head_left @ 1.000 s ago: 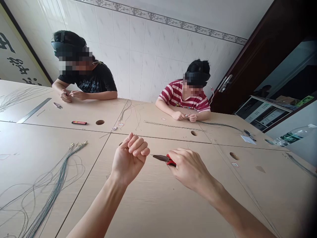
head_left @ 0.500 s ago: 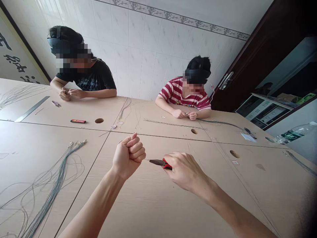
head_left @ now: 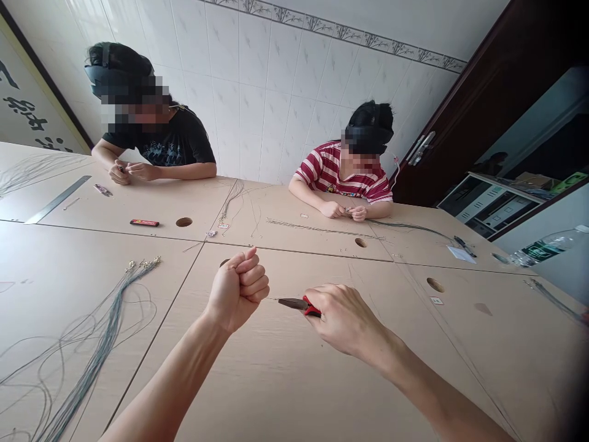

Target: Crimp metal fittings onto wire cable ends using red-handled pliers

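Observation:
My right hand [head_left: 343, 319] is wrapped round a pair of red-handled pliers [head_left: 292, 304], whose dark jaws point left. From the tip of the jaws a thin cord [head_left: 272, 299] runs to my left hand [head_left: 242, 285], which is closed in a fist round it. Inside the fist the rest of the cord is hidden. Both hands are above the table [head_left: 257, 380], with a short gap between fist and pliers. A bundle of grey-blue cords [head_left: 110, 331] with small metal ends lies to the left of my left arm.
Across the table sit a person in a black shirt [head_left: 179, 141] and a person in a striped shirt [head_left: 317, 162], both handling small things. A steel ruler [head_left: 57, 199], a red and black lighter-like stick [head_left: 144, 223], loose cords [head_left: 322, 228] and a plastic bottle [head_left: 545, 248] lie around.
Almost nothing differs. My left fist has shifted very slightly left, while the pliers stay on the cord; the view has tilted a little.

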